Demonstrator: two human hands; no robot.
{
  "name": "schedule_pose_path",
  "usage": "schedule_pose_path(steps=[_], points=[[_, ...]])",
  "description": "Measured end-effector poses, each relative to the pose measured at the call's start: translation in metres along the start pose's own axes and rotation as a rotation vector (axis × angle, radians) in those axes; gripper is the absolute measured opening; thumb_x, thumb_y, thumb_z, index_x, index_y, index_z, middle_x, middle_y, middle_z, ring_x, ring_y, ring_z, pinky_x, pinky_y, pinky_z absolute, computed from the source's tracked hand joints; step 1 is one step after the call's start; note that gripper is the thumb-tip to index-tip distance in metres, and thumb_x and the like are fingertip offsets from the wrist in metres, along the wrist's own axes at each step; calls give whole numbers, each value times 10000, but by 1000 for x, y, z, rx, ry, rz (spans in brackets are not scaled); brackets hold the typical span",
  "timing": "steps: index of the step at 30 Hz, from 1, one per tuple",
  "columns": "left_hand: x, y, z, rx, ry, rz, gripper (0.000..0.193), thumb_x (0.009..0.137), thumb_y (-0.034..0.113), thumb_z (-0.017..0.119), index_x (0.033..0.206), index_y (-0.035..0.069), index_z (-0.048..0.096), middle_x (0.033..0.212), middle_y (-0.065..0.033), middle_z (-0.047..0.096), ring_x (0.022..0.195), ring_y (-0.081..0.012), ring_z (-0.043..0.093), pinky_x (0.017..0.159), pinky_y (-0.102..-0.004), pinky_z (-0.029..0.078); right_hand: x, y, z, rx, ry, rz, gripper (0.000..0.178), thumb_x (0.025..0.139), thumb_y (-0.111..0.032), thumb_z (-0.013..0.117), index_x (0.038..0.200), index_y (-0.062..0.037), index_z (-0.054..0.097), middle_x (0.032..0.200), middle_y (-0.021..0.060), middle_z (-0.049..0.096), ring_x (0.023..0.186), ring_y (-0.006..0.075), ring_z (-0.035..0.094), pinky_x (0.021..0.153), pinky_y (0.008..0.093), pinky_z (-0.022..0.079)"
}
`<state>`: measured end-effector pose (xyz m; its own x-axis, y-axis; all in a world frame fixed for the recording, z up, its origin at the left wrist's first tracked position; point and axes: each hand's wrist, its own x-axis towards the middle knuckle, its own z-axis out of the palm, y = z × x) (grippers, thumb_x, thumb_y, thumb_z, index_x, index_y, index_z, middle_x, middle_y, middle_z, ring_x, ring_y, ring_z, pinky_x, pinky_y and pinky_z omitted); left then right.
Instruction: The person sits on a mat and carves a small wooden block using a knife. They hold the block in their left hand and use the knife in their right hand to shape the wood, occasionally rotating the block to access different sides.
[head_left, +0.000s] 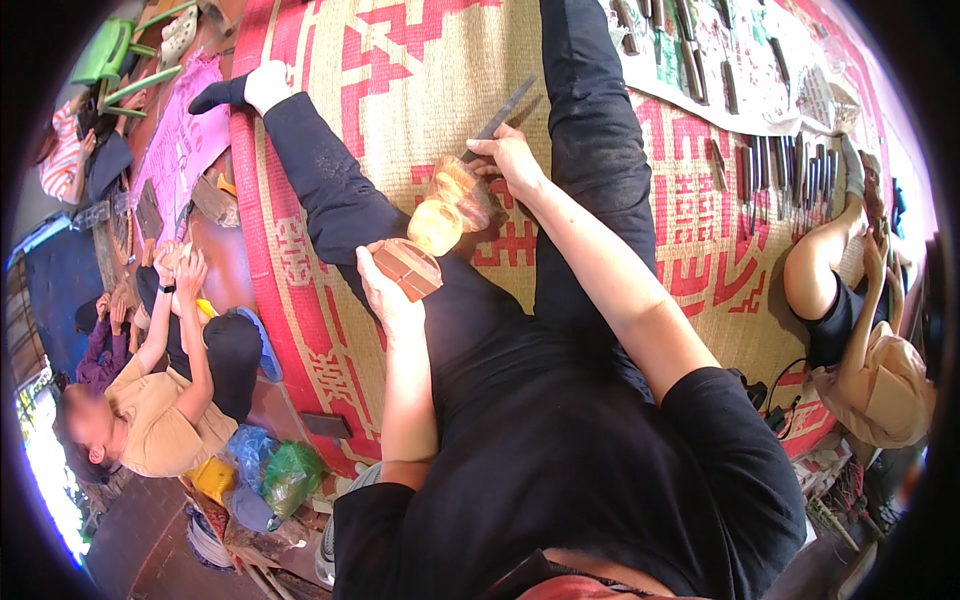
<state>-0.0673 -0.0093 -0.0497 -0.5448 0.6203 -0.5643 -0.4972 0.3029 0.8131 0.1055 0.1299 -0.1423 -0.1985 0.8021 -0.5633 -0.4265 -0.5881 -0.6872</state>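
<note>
The left hand (381,289) gripped the brown block (408,270) over the left thigh (474,292). The right hand (512,164) held the blade (508,107), tip directed forward. A pale round (435,227) was between both hands.

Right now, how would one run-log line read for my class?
left hand: holds brown lined piece | right hand: holds long dark tool | between hands: pale rounded piece | below: red-and-tan mat

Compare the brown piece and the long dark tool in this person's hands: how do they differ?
The brown piece is broad, crossed by pale lines; the dark tool is narrow and greyish. The brown piece is in the left hand; the dark tool is in the right hand. Both are held.
</note>
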Motion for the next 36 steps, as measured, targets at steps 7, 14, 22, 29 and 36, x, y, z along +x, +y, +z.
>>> schedule_pose_path(steps=[7, 14, 22, 29, 36], points=[[-5, 5, 11, 21, 54, 34, 383, 956, 432, 394, 1028, 71, 499, 993, -75, 552, 928, -196, 569, 804, -345, 489, -7, 3, 1, -41, -87, 56, 153, 824, -165, 662, 914, -73, 579, 836, 34, 652, 747, 125, 604, 769, 282, 436], [-2, 3, 3, 52, 5, 29, 532, 908, 494, 480, 1261, 104, 398, 1208, -97, 461, 1132, -233, 475, 947, -385, 420, -3, -5, -6, 73, -20, 80, 140, 833, -150, 652, 907, -66, 568, 831, 49, 645, 743, 128, 615, 734, 281, 467], [-5, 4, 10, 26, 45, 39, 381, 954, 434, 401, 1022, 72, 498, 994, -75, 548, 926, -198, 567, 815, -344, 482, 1, 6, 0, -22, -86, 23, 166, 824, -170, 673, 889, -68, 559, 827, 50, 641, 718, 130, 617, 706, 277, 478], [-8, 4, 14, 24, 80, 67, 378, 954, 430, 400, 1002, 70, 503, 954, -68, 555, 896, -194, 568, 803, -338, 482, -1, -2, 0, 82, -23, 32, 163, 839, -140, 642, 945, -46, 562, 838, 62, 625, 678, 142, 623, 665, 283, 496], [-5, 4, 11, 35, 51, 55, 375, 953, 428, 405, 1000, 70, 505, 955, -69, 557, 896, -193, 568, 798, -341, 483, 3, 1, 1, -12, -57, -24, 182, 852, -123, 617, 992, -41, 533, 797, 66, 612, 599, 147, 619, 597, 258, 508]])
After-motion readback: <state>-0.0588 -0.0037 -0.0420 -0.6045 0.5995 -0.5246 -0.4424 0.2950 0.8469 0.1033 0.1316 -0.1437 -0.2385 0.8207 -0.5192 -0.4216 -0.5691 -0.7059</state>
